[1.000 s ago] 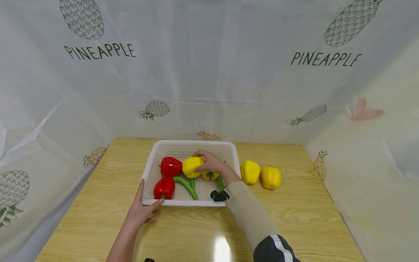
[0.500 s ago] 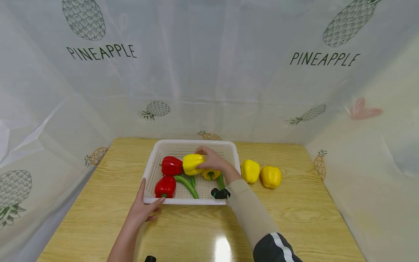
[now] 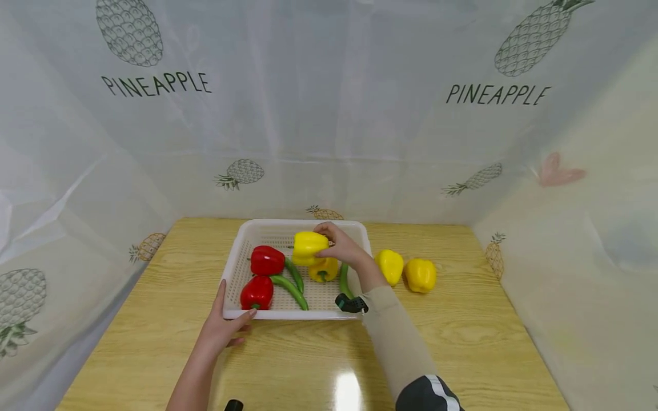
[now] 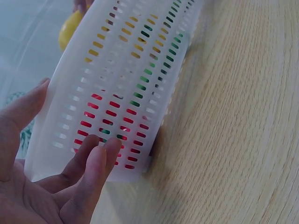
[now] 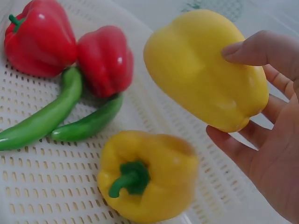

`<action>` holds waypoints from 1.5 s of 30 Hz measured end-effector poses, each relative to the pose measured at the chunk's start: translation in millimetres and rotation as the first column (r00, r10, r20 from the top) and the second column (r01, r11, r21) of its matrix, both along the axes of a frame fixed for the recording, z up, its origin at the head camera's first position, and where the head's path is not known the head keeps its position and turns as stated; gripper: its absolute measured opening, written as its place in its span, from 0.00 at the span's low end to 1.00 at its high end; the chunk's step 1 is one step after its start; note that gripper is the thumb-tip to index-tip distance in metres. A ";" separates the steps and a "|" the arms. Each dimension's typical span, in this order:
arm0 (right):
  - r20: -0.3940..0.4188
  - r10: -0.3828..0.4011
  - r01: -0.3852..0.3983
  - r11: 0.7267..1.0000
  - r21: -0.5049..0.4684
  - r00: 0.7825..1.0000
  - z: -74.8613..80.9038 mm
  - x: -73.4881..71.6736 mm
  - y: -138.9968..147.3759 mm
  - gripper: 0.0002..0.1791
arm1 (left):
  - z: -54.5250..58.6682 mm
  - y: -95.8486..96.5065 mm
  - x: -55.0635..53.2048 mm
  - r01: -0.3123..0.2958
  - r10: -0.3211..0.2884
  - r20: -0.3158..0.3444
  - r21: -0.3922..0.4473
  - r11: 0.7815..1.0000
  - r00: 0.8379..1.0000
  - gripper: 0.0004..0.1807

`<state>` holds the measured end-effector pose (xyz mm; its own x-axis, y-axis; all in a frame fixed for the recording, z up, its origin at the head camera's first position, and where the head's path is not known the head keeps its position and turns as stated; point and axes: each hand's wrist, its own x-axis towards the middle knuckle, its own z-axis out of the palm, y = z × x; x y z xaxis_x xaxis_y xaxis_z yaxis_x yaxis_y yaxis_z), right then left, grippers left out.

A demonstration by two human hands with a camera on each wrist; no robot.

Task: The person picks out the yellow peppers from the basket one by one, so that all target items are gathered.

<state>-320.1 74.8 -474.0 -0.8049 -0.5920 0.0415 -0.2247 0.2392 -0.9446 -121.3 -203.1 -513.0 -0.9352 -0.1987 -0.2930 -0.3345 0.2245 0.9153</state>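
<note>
My right hand (image 3: 345, 249) grips a yellow bell pepper (image 3: 308, 248) above the white plastic basket (image 3: 295, 314); in the right wrist view, thumb and fingers span the pepper (image 5: 201, 70). Below it, another yellow bell pepper (image 5: 149, 177) lies in the basket with its green stem showing. Two red bell peppers (image 3: 267, 261) sit at the basket's left, beside curved green chili peppers (image 3: 290, 291). At the near left corner, my left hand (image 3: 221, 331) holds the basket, its fingers bent against the slotted wall (image 4: 112, 112) in the left wrist view.
Two yellow bell peppers (image 3: 421, 275) lie on the wooden table (image 3: 288, 359) right of the basket. One more green chili (image 3: 345, 281) lies at the basket's right side, partly behind the arm. A translucent curtain with pineapple prints (image 3: 329, 142) surrounds the table.
My right hand has raised the yellow bell pepper and carried it slightly right and away from the red ones, uncovering more of the second green chili. The left hand keeps its hold.
</note>
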 end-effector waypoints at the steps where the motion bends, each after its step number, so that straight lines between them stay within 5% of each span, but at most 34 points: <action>1: 0.005 -0.004 0.004 1.000 -0.009 1.000 0.3 1.5 2.6 0.32 | 0.2 -0.3 0.1 0.001 -0.001 0.002 -0.003 1.000 1.000 0.63; 16: 0.024 0.043 -0.040 0.995 -0.092 0.999 13.5 17.9 55.3 0.38 | -0.5 -6.5 0.0 0.004 -0.004 0.025 0.004 1.000 1.000 0.64; 32: 0.036 -0.095 0.095 0.995 0.006 0.995 25.2 45.6 122.5 0.41 | 2.0 -6.3 -2.1 0.024 -0.024 0.019 0.007 1.000 1.000 0.65; 45: -0.095 -0.212 0.220 0.971 0.095 0.973 24.2 57.5 197.0 0.40 | -1.7 -1.8 -4.6 0.030 -0.030 0.023 0.011 0.999 0.999 0.65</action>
<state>-262.6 271.8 -449.8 -0.9104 -0.4092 0.0616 -0.2342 0.3869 -0.8919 -125.8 -204.9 -514.6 -0.9336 -0.1671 -0.3169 -0.3490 0.2248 0.9097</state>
